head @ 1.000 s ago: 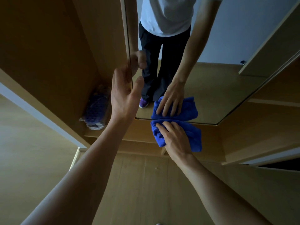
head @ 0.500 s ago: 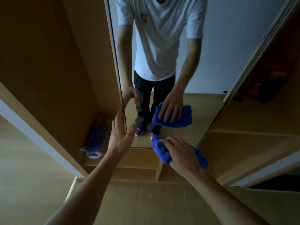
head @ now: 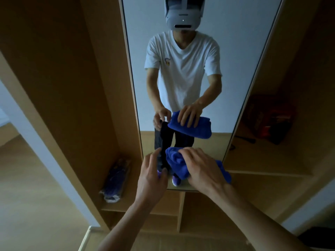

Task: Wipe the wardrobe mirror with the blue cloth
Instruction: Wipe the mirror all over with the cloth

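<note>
Near mirror (head: pixel 233 73) base, right hand (head: pixel 203 169) gripping cloth (head: pixel 176 164)

Home bedroom, wooden wardrobe (head: pixel 63 105), mirror (head: pixel 235 51)

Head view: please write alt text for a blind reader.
The right hand holds a bunched blue cloth in front of the lower part of a wardrobe mirror, not touching it. The left hand hovers open beside the cloth; the mirror reflects the person.

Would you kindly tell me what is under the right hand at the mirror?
The blue cloth, bunched, is held under the right hand in front of the mirror. The hand covers the cloth's middle and its own thumb, so the grip underneath cannot be seen.
</note>
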